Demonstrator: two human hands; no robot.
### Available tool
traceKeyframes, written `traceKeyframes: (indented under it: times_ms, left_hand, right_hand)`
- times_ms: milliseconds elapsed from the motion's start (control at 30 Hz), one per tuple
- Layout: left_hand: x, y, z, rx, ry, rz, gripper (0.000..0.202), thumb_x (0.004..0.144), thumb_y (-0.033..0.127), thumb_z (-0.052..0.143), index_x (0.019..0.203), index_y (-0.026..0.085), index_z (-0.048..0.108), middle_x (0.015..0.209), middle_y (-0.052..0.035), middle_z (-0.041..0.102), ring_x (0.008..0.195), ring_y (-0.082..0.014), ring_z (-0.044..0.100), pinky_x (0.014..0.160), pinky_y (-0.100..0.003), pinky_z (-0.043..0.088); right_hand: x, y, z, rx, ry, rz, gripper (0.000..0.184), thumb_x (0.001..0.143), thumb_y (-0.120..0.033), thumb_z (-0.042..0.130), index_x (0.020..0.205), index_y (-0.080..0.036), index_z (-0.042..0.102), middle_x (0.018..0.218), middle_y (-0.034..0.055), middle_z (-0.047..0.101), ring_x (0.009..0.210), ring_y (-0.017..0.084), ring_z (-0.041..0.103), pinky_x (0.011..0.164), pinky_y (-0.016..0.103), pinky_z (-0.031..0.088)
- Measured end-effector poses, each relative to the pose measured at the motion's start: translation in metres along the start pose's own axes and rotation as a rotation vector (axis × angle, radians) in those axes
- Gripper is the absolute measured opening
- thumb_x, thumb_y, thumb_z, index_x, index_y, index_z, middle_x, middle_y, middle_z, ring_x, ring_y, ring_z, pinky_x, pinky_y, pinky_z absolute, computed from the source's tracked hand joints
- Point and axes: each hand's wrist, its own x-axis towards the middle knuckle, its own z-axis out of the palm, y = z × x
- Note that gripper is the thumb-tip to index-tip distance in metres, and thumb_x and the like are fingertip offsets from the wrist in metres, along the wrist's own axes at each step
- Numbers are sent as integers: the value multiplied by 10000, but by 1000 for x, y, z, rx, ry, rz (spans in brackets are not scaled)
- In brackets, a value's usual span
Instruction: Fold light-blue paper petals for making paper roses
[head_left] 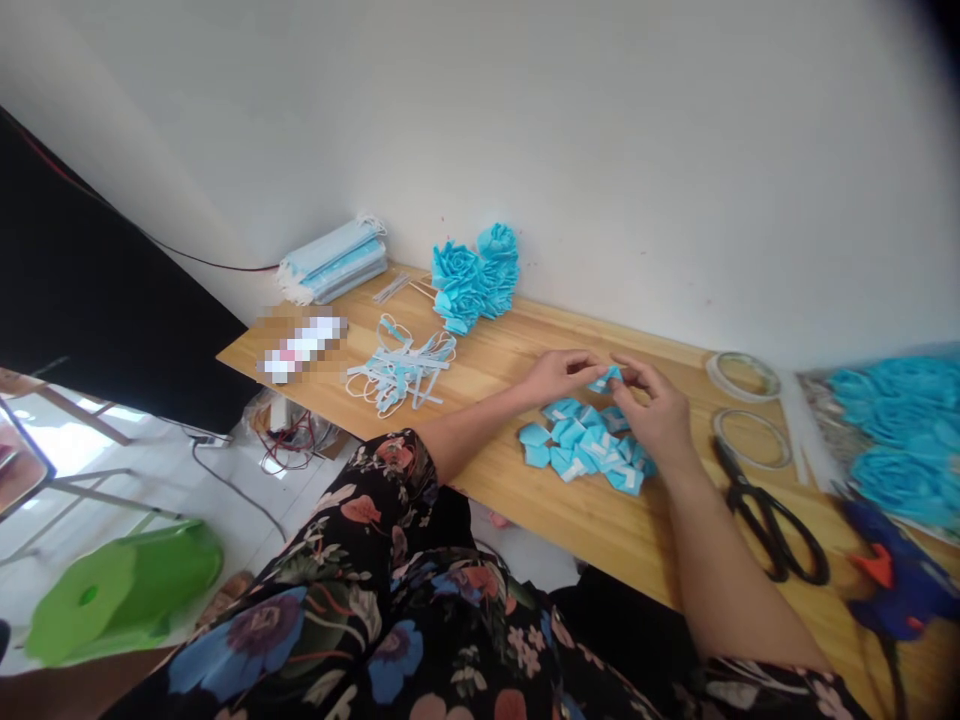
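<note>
A small folded blue petal piece (606, 381) is pinched between my two hands over the wooden table. My left hand (562, 376) grips its left side with thumb and fingers. On the other side, the fingertips of my right hand (654, 405) close on its right edge. Just below lies a loose pile of similar blue petal pieces (581, 440), some with white patches. My right wrist partly covers the pile's right side.
Black-handled scissors (772, 525), tape rolls (742, 377) and a blue glue gun (900, 570) lie to the right, near bagged blue flowers (900, 430). Leftward are finished blue flowers (476, 280), cut mask strips (401, 368) and stacked face masks (334, 260). A green stool (127, 590) stands on the floor.
</note>
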Motion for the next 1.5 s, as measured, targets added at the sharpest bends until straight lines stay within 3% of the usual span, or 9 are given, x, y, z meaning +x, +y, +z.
traceKeyframes:
  times_ms: [200, 400, 533, 767, 1100, 1300, 1500]
  left_hand:
    - [-1, -2, -1, 101, 25, -46, 220, 778, 334, 626, 782, 115, 645, 696, 9, 595, 651, -103, 487, 625, -227, 370]
    - [-2, 0, -5, 141, 5, -84, 242, 763, 385, 607, 735, 145, 626, 651, 16, 582, 618, -108, 470, 591, -221, 368]
    - [-5, 3, -3, 168, -21, -87, 242, 762, 390, 589, 717, 154, 619, 641, 13, 565, 612, -110, 456, 576, -218, 349]
    - [-6, 5, -1, 197, -68, -56, 301, 774, 428, 584, 743, 132, 623, 648, 22, 529, 616, -100, 435, 592, -220, 339]
    - [0, -11, 0, 153, -89, 30, 314, 790, 431, 567, 678, 138, 545, 622, 39, 442, 595, -85, 372, 580, -228, 296]
    - [2, -9, 0, 167, -46, 49, 286, 792, 402, 558, 674, 142, 539, 626, 36, 453, 612, -92, 394, 587, -235, 301]
    - [6, -18, 2, 198, -58, 37, 357, 825, 468, 536, 755, 128, 621, 675, 12, 530, 649, -109, 445, 598, -233, 331]
  right_hand:
    - [-2, -4, 2, 75, 20, 24, 349, 832, -322, 590, 1157, -216, 661, 965, 55, 724, 874, 202, 669, 866, 369, 538]
    - [-4, -5, -1, 260, -6, 107, 370, 922, -430, 484, 1189, -226, 640, 986, 38, 714, 891, 190, 665, 855, 340, 529]
    - [-4, -4, -4, 303, -29, 144, 370, 882, -422, 554, 1185, -228, 641, 975, 31, 708, 884, 188, 660, 846, 330, 527]
    - [0, -4, -5, 192, -23, 109, 367, 814, -335, 614, 1155, -210, 668, 894, 25, 699, 856, 187, 652, 877, 343, 511]
    - [0, -6, -7, 42, 30, 24, 368, 841, -353, 575, 1170, -215, 664, 902, 42, 702, 846, 195, 655, 848, 354, 527]
    - [-1, -6, -6, 34, -10, 34, 398, 865, -417, 566, 1204, -225, 648, 955, 56, 708, 882, 211, 664, 843, 373, 531]
    - [-1, -1, -2, -49, 37, 32, 389, 832, -377, 606, 1186, -229, 667, 902, 48, 683, 846, 210, 653, 849, 372, 520]
